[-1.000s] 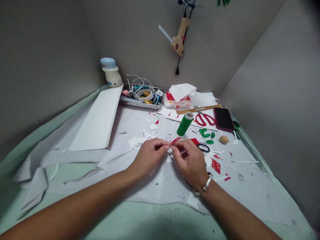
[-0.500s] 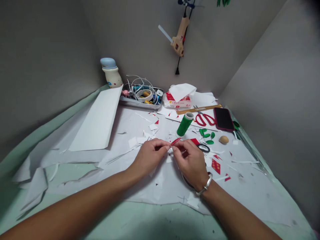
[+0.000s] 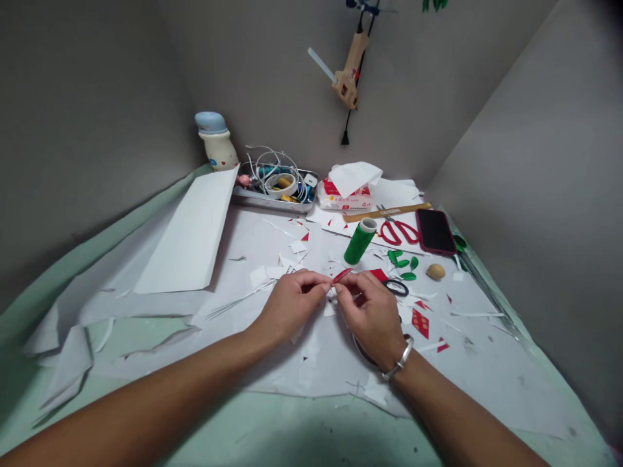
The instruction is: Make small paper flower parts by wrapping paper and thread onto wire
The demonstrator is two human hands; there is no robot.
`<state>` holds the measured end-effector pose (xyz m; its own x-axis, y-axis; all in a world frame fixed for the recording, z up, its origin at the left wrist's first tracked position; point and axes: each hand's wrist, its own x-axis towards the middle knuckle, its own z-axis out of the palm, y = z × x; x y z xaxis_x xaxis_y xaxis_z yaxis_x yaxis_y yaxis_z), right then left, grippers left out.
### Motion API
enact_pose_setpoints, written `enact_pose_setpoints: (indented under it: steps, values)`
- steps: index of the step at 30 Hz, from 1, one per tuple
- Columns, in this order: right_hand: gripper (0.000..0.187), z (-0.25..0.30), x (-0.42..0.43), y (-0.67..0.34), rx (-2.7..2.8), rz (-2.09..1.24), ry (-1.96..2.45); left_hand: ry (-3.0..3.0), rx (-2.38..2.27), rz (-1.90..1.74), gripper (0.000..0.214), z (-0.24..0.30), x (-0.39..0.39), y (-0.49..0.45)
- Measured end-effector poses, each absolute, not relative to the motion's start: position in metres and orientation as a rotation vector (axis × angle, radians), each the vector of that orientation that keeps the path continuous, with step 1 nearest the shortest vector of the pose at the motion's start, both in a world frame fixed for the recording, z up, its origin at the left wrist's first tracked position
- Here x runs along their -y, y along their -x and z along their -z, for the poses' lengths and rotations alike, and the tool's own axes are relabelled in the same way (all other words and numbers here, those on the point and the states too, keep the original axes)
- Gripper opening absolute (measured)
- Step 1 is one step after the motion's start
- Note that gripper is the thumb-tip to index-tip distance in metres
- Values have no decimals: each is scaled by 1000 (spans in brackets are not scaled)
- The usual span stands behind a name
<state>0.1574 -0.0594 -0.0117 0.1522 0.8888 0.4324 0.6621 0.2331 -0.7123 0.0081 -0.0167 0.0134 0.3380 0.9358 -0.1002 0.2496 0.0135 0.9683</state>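
1. And here it is: a narrow red paper strip [image 3: 341,275] is being pinched in mid-air, just above the paper-covered tabletop, at the point where the two hands meet.
2. The left hand [image 3: 294,305] is closed to a tight pinch, its fingertips pressed on the strip's near end.
3. The right hand [image 3: 370,318] is likewise closed in, with the strip gripped between its thumb and fingers. A silver bangle [image 3: 400,358] is worn on that wrist.
4. Just left of the hands, a bundle of thin metal wires [image 3: 238,299] is seen lying on a white paper sheet [image 3: 467,370], and white offcuts are scattered all around.
5. Close by the right hand, black-handled scissors [image 3: 396,288] are lying, with a green thread spool [image 3: 360,241] just beyond the fingers.
6. Further right, green paper leaves [image 3: 403,264] and a red diamond cutout [image 3: 420,323] are spotted.
7. At the back, red-handled scissors [image 3: 400,232] are placed beside a phone [image 3: 435,231], below a wooden ruler [image 3: 387,212] and a tissue pack [image 3: 345,198].
8. Back left, a metal tray [image 3: 270,202] is packed with cables and tape, next to a cream bottle [image 3: 217,143], while a hot glue gun [image 3: 348,71] is hung on the wall above.
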Motion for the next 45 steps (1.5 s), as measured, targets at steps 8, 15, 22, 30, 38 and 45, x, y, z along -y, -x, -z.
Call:
enact_pose_setpoints:
  steps: [8,15,22,30,38,45]
  values:
    - [11,11,59,-158,1581,-303,1499,-1500,-1134,-768,15,-12,15,-8]
    - [12,12,59,-159,1570,-313,1487,-1482,-1133,-777,16,-11,16,-8]
    - [8,11,58,-159,1544,-339,1505,-1465,-1144,-775,15,-12,16,-8]
    - [7,10,59,-159,1526,-425,1498,-1474,-1136,-786,14,-14,16,-8]
    - [14,12,57,-158,1486,-649,1479,-1742,-1135,-839,16,-14,17,-6]
    - [14,13,57,-158,1385,-865,1436,-1835,-1145,-831,18,-10,16,-5]
